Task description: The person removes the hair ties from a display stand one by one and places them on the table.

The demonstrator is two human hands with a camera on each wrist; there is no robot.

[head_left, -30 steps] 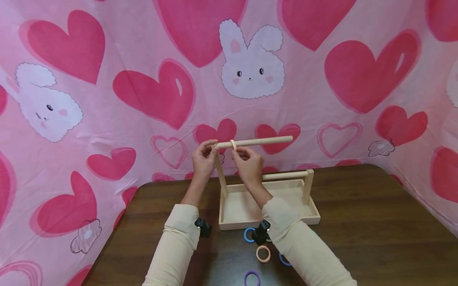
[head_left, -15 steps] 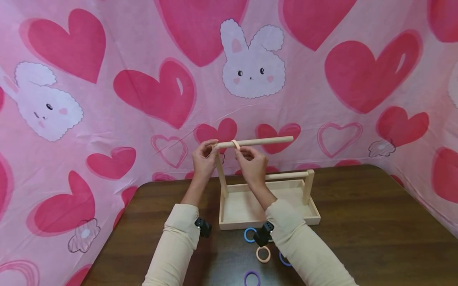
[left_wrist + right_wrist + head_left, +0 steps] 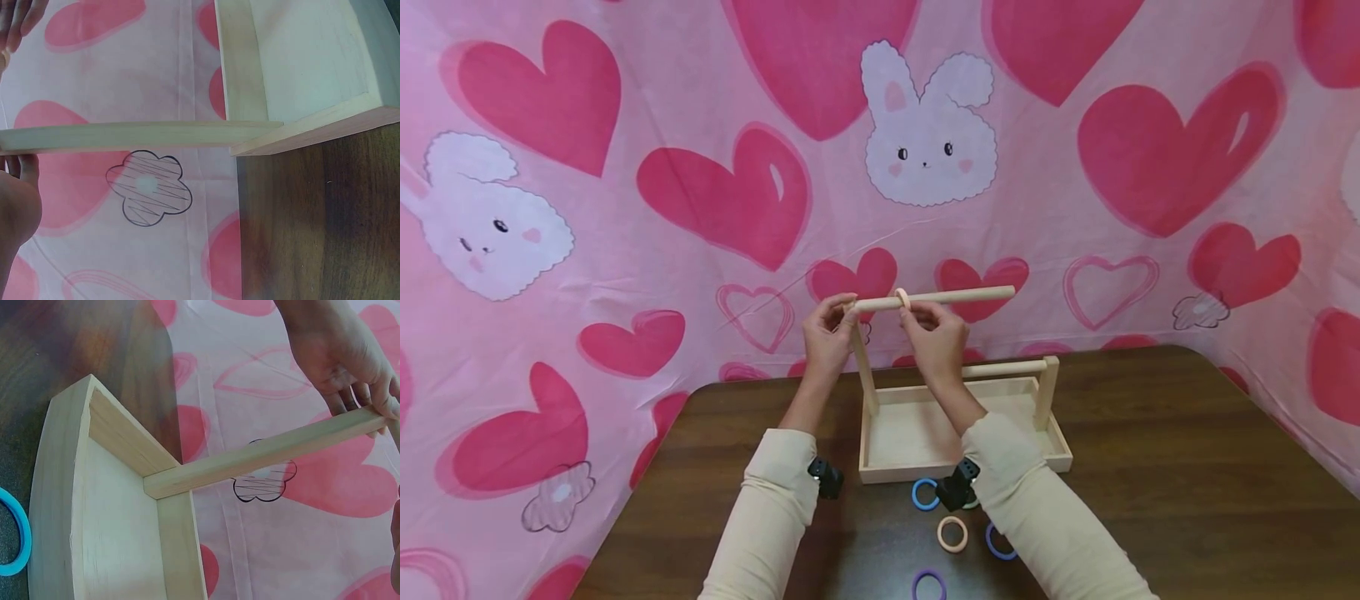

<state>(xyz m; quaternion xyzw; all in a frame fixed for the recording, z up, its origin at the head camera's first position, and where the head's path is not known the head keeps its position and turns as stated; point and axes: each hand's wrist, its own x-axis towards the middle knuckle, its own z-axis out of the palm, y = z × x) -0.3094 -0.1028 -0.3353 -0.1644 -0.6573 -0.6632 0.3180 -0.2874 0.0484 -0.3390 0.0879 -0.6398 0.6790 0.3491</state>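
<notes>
A wooden rack stands on the table, with a shallow tray (image 3: pixel 902 476), a tall post (image 3: pixel 864 371) at its left and an upper bar (image 3: pixel 973 294) reaching right from the post's top. My left hand (image 3: pixel 826 340) grips the post's top, where the bar meets it. Threaded on the bar is a peach ring (image 3: pixel 903 294), its lower edge pinched between the thumb and fingers of my right hand (image 3: pixel 937 340). The left wrist view shows the post (image 3: pixel 137 134) from the side. In the right wrist view, fingers of the left hand (image 3: pixel 344 359) curl round the post's end.
A lower bar (image 3: pixel 1003 367) runs to a short post (image 3: pixel 1046 396) at the right. In front of the tray lie a blue ring (image 3: pixel 915 495), another peach ring (image 3: pixel 940 534), a purple ring (image 3: pixel 917 583) and a blue-violet ring (image 3: pixel 993 546). A patterned pink cloth (image 3: pixel 1037 183) hangs behind the table.
My right hand has slid the peach ring a little to the right along the upper bar. The left hand has stayed at the post's top.
</notes>
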